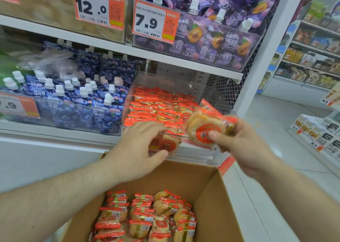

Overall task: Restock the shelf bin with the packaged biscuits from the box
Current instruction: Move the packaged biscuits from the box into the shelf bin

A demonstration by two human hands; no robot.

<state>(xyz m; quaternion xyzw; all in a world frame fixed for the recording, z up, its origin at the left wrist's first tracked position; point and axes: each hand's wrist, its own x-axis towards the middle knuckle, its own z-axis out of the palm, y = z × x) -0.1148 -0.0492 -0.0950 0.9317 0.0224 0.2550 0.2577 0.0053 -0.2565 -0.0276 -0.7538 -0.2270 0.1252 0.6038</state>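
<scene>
The right hand (239, 142) pinches a biscuit pack (206, 129) just above the shelf bin's (128, 102) front right corner. The left hand (139, 148), fingers curled, grips another pack (166, 143) at the bin's front edge. Below, the cardboard box (217, 195) holds more packs; blue pouches (82, 98) fill the neighbouring bin.

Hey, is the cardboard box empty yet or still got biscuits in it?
Not empty. The cardboard box has its flaps open, and biscuit packs cover its visible bottom.
</scene>
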